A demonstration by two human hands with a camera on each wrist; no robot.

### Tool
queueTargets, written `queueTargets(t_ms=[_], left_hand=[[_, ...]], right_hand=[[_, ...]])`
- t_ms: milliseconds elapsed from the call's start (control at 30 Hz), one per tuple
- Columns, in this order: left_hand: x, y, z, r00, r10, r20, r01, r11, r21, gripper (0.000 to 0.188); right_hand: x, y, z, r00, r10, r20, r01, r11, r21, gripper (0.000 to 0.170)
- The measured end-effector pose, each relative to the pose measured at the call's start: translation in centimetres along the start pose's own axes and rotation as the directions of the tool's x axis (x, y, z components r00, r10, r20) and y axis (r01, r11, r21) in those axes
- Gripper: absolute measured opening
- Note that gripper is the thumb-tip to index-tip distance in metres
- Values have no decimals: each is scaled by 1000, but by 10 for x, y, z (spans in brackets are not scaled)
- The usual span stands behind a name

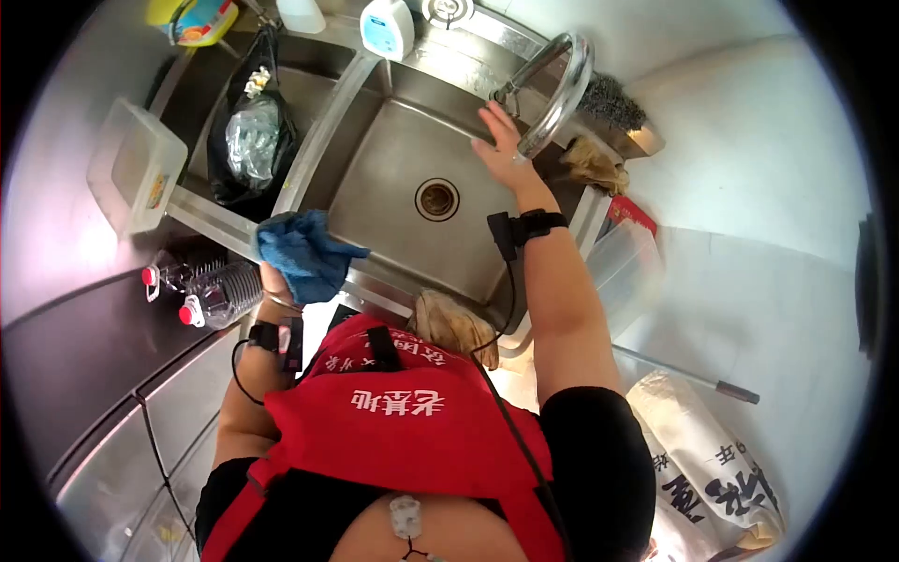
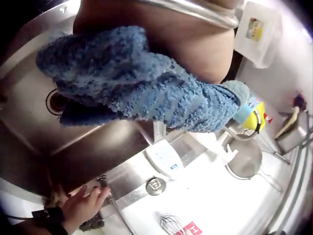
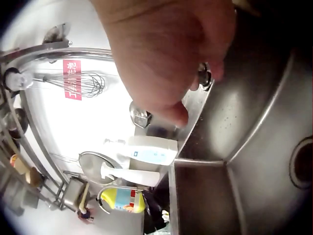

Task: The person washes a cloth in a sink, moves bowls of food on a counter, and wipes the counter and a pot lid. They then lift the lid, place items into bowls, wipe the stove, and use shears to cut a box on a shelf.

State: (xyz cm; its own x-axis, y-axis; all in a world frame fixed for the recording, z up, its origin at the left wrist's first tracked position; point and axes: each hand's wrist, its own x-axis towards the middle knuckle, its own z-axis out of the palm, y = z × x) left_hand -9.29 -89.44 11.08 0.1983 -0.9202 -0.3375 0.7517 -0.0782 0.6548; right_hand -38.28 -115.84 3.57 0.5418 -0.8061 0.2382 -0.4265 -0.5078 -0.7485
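Note:
A blue towel point(image 1: 311, 255) hangs bunched over my left hand point(image 1: 274, 283), at the front left edge of the sink. In the left wrist view the fuzzy towel point(image 2: 142, 81) wraps across the hand, and the fingers that grip it are hidden in its folds. My right hand point(image 1: 506, 155) reaches to the back right of the sink basin point(image 1: 375, 178), fingers spread and holding nothing, beside the curved metal faucet point(image 1: 562, 94). In the right wrist view the hand point(image 3: 166, 58) overlaps a small metal fitting point(image 3: 204, 76) at the basin's back rim.
A black bag point(image 1: 225, 150) with clear plastic lies in the left basin. White bottles, one a labelled bottle point(image 1: 387, 30), stand behind. A steel scourer point(image 1: 611, 101) and brown cloth point(image 1: 596, 164) sit right of the faucet. Plastic jugs point(image 1: 225, 292) and a clear container point(image 1: 140, 169) are at left.

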Motion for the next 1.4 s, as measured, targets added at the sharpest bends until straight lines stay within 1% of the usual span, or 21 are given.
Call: queueTargets(t_ms=[67,100,133,167,200,233,300,333,400,467,500,533,567,667,733,800,833,967,1033,1133,1400], left_hand=[[9,-27,-3,991,-50,-122,52,999,16,39],[17,-21,18,977,-194,-85,170,958,-230,40],[37,-47,-18,981,-176,80,177,984,-3,39],[44,-46,-4,956,-250,155,278,941,-194,39],[51,-46,16,920,-307,245,380,849,-366,39],[57,-47,23,913,-312,262,393,844,-364,39],[60,-60,36,867,-459,195,499,783,-371,37],[66,-66,39,860,-467,208,511,773,-376,37],[87,-82,42,798,-573,188,602,734,-314,43],[108,-113,26,808,-588,39,580,782,-228,49],[122,-136,9,861,-507,-45,508,860,43,50],[126,-149,3,912,-398,-97,407,856,317,51],[123,-141,29,845,-500,-187,526,841,129,56],[121,-140,75,791,-525,-316,591,789,168,61],[125,-159,84,812,-518,-268,567,810,154,64],[131,-164,97,940,-243,-240,341,643,685,54],[130,-164,100,933,-279,-229,340,467,817,65],[133,-161,114,880,-420,-220,443,562,698,62],[133,-159,118,799,-582,-153,594,723,351,61],[149,-162,104,745,-666,-19,661,735,150,62],[144,-165,97,739,-665,104,646,745,167,59]], right_hand=[[-14,3,0,998,-5,59,9,998,-58,48],[-16,0,0,996,62,62,-62,998,9,45],[-20,-4,-1,990,124,67,-128,989,73,43],[-29,-11,-1,990,132,59,-136,989,64,43],[-43,-23,0,901,407,151,-434,829,352,40],[-55,-37,1,739,597,312,-649,508,566,38],[-78,-72,0,626,667,403,-670,196,716,29],[-83,-81,6,620,680,393,-672,201,712,29],[-87,-89,22,577,698,423,-601,12,800,27],[-89,-86,34,581,726,367,-493,-45,869,26],[-89,-85,41,583,748,318,-374,-100,922,26],[-93,-84,44,583,750,311,-367,-98,925,26],[-93,-83,49,563,772,295,-330,-116,937,27],[-90,-89,56,549,794,261,-319,-89,943,34],[-91,-103,58,554,795,246,-346,-49,937,40],[-88,-124,52,559,789,256,-200,-171,965,42],[-95,-113,58,558,783,274,-213,-184,959,45],[-105,-102,59,569,779,263,-224,-161,961,40],[-109,-96,52,522,811,266,-122,-238,964,34],[-113,-89,42,573,759,310,-17,-366,930,32],[-118,-92,35,565,738,369,-30,-429,903,43]])
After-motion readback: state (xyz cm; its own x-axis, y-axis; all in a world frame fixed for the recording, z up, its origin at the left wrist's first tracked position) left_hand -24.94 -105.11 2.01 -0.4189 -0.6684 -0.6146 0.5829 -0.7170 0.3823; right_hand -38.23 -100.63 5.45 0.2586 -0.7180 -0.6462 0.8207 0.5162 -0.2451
